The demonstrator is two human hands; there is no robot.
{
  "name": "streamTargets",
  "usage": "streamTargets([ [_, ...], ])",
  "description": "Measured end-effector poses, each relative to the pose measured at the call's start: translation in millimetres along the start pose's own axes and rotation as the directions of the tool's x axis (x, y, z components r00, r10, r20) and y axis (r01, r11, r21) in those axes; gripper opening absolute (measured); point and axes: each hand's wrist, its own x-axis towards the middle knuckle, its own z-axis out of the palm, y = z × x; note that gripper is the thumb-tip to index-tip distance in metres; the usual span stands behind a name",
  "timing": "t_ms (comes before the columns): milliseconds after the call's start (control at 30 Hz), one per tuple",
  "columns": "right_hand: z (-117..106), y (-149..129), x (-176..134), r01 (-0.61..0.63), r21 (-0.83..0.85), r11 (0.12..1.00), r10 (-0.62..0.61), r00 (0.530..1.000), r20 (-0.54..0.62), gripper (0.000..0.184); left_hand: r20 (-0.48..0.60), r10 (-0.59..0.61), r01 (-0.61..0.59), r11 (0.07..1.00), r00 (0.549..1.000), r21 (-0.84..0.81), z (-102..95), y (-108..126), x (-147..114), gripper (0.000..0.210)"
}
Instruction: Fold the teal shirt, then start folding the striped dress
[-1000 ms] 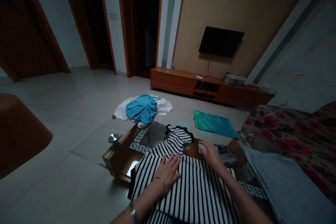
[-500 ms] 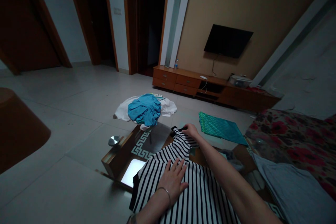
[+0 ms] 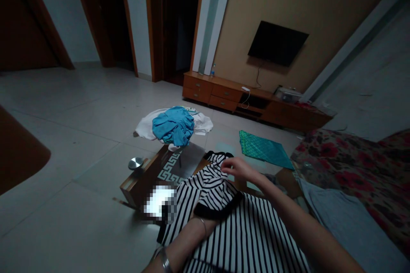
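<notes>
A black-and-white striped shirt (image 3: 253, 230) with black edging lies spread before me over a low table. My left hand is hidden under a folded-over striped part of it. Only the wrist, with a thin bangle (image 3: 204, 227), shows below the black band (image 3: 219, 211). My left fingers are out of sight. My right hand (image 3: 238, 168) is at the far, narrower part of the shirt, fingers loosely bent and slightly apart at the cloth. Beyond it, another black-edged part of the shirt (image 3: 219, 155) lies toward the far side.
The low table (image 3: 137, 181) has a key-pattern border and a round metal object (image 3: 135, 163) at its left. Past it lie a blue garment (image 3: 174, 126) on white cloth, and a folded teal cloth (image 3: 265, 149). Grey fabric (image 3: 346, 217) and a flowered sofa cover (image 3: 346, 158) are at right.
A black-edged part of the shirt has been folded toward me and now covers my left hand. My right hand has loosened from the far black edge. The view has shifted slightly.
</notes>
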Motion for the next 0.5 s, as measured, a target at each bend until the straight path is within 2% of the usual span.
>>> streamTargets([
  [67, -3, 24, 24, -0.152, -0.093, 0.984, 0.133, 0.974, -0.186, 0.019, 0.035, -0.031, 0.033, 0.998, 0.999, -0.054, -2.0, 0, -4, 0.073],
  [133, 0, 43, 50, -0.218, -0.123, 0.968, 0.182, 0.949, -0.257, 0.024, 0.074, -0.071, 0.080, 0.989, 0.995, -0.123, -4.5, 1, -6, 0.076],
  [233, 11, 57, 83, -0.186, -0.121, 0.975, 0.156, 0.963, -0.221, 0.043, 0.138, -0.131, 0.159, 0.962, 0.982, -0.222, -8.6, 4, -8, 0.078],
  [267, 15, 60, 92, -0.184, -0.118, 0.976, 0.158, 0.966, -0.204, 0.045, 0.159, -0.148, 0.185, 0.950, 0.976, -0.250, -9.8, 5, -8, 0.079],
  [333, 20, 66, 105, -0.227, -0.114, 0.967, 0.202, 0.960, -0.192, 0.038, 0.207, -0.180, 0.239, 0.919, 0.962, -0.313, -11.4, 6, -8, 0.083],
  [400, 20, 76, 113, -0.321, -0.110, 0.941, 0.289, 0.927, -0.238, 0.027, 0.227, -0.190, 0.260, 0.903, 0.955, -0.342, -11.9, 7, -6, 0.086],
  [500, 15, 96, 116, -0.458, -0.082, 0.885, 0.401, 0.840, -0.366, 0.028, 0.221, -0.192, 0.261, 0.901, 0.956, -0.346, -11.6, 8, -2, 0.088],
])
